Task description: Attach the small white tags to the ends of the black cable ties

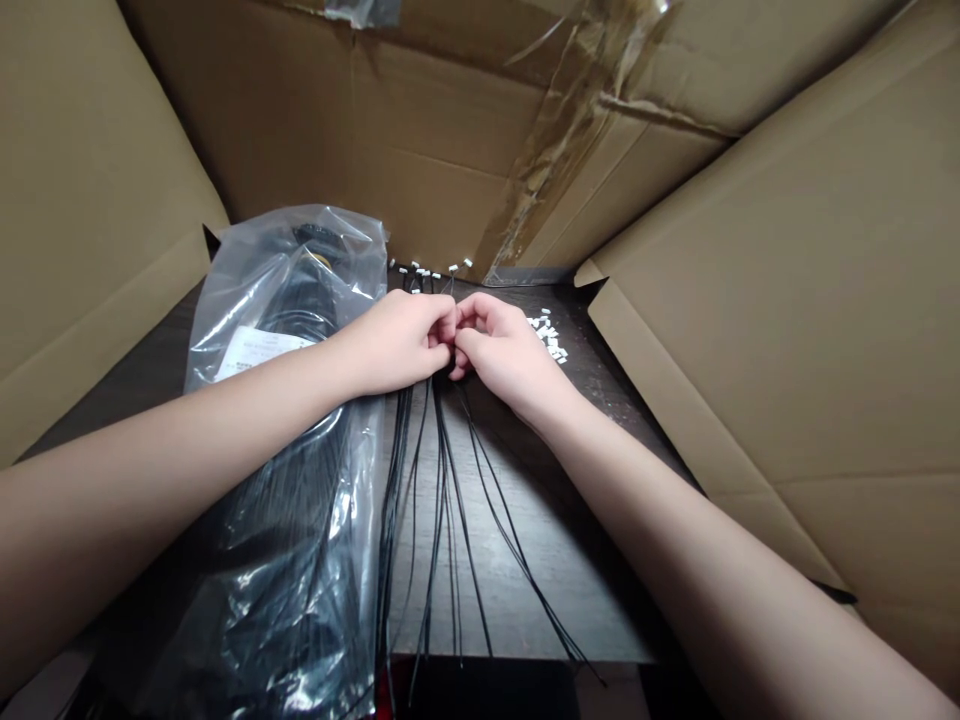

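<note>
My left hand (390, 343) and my right hand (499, 358) meet at the middle of the dark wooden tabletop (547, 560). Their fingertips pinch a bundle of thin black wires (442, 510) together. The wires fan out toward me and hang over the table's near edge. Beyond my fingers, their far ends carry small white connectors (424, 275). My left forearm lies across a clear plastic bag (277, 500) holding coiled black wire (300, 330), with a white label (259, 352) inside or on it.
Small loose white connectors (549, 335) lie in a scattered pile to the right of my right hand. Brown cardboard box flaps (772, 300) and walls (360, 120) surround the table on the left, right and far sides, with torn tape at the far right corner.
</note>
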Demonstrator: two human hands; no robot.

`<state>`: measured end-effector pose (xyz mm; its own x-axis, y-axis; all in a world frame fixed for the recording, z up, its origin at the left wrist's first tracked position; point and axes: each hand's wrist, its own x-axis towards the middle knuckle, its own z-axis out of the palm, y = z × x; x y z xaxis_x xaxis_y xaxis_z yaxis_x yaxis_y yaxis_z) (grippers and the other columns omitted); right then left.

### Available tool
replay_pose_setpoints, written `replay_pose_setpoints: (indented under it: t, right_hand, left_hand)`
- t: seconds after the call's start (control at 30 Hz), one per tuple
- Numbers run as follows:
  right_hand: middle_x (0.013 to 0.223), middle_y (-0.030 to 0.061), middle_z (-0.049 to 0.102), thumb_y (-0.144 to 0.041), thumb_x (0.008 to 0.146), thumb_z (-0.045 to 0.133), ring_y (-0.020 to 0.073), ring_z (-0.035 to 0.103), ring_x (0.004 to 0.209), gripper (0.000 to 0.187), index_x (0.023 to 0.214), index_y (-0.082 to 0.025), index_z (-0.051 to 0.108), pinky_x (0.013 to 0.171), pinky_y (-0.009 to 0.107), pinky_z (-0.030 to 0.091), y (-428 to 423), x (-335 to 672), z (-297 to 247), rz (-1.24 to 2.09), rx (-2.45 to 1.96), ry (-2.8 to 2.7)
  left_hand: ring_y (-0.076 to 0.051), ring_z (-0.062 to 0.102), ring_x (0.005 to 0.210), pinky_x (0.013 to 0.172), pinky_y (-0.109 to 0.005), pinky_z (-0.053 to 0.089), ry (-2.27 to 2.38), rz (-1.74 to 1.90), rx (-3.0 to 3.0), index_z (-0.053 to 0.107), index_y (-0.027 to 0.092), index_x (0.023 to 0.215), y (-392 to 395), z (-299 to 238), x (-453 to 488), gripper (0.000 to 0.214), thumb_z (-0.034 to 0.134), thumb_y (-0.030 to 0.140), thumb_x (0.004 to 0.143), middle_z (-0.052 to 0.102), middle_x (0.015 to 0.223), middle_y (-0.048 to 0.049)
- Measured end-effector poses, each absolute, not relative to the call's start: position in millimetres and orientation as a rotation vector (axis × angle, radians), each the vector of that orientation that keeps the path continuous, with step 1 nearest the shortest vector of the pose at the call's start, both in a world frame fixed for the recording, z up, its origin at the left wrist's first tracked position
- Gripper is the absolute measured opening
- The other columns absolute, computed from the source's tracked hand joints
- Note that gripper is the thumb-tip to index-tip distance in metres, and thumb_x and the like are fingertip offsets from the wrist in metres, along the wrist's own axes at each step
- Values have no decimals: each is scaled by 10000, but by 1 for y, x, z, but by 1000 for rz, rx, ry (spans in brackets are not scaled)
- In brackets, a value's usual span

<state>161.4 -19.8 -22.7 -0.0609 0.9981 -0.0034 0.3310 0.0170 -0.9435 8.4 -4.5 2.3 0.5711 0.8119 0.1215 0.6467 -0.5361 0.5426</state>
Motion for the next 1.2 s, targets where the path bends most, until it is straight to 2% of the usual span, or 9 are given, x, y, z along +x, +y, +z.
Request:
replay_pose_setpoints:
  t: [1.2]
  right_hand:
    - [654,-44,599,-36,708,500,70,563,496,178,764,-194,559,500,188,494,-20,161,-22,1073,-1420,-1502]
  left_hand:
    - [-139,575,635,626,-253,368,1171,513,2368,601,179,735,-5,3,9,68,613,117,761,639,665,28]
